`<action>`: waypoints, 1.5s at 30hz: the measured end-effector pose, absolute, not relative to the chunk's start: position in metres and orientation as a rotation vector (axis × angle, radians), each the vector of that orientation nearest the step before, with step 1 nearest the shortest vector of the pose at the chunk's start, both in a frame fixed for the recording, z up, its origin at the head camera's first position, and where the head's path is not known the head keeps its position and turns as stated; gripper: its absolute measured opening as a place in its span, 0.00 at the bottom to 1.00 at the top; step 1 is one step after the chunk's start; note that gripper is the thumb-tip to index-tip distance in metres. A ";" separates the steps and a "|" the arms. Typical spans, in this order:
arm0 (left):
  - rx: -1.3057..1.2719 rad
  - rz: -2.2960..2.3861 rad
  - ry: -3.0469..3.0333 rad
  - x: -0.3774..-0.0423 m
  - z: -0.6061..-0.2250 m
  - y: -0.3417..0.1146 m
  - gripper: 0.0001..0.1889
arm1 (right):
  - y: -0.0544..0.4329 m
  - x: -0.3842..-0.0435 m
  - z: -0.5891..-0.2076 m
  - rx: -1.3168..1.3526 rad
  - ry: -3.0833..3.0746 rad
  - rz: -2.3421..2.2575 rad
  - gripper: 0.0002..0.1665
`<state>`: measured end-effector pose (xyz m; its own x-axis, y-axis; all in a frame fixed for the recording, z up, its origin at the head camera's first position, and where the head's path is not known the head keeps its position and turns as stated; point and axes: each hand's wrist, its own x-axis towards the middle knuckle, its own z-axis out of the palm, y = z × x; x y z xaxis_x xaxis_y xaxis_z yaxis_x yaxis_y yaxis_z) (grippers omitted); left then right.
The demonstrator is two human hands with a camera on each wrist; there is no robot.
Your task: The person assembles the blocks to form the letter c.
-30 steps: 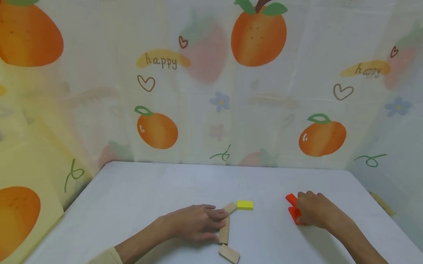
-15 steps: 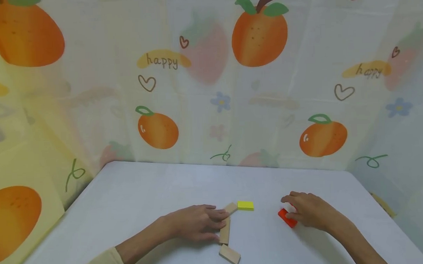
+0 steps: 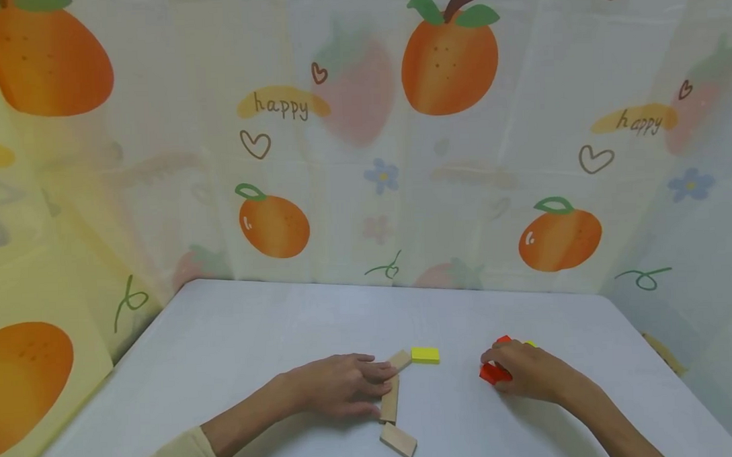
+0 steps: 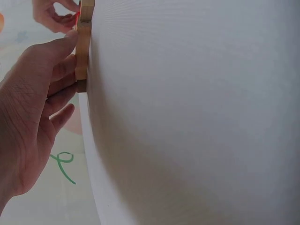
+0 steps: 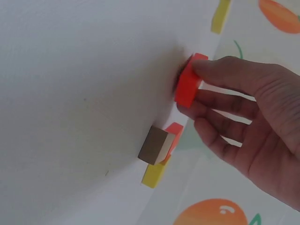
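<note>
The right hand (image 5: 262, 105) pinches a red block (image 5: 189, 83) between thumb and fingers, likely for control; the left hand (image 3: 341, 384), fingers spread, touches wooden blocks (image 3: 388, 406) at its fingertips, perhaps steadying them.

Red block (image 5: 189, 83) pinched; wooden blocks (image 3: 389, 404) in bent row.

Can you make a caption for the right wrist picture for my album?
The right hand pinches a red block near a wooden block, another red block and a yellow block.
</note>
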<state>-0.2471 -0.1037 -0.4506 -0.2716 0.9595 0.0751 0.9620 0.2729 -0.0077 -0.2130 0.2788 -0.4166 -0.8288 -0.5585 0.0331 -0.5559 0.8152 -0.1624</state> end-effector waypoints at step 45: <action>-1.832 -0.078 -2.552 -0.246 -0.448 -0.101 0.25 | 0.195 -0.151 -0.415 -1.171 2.559 -0.316 0.09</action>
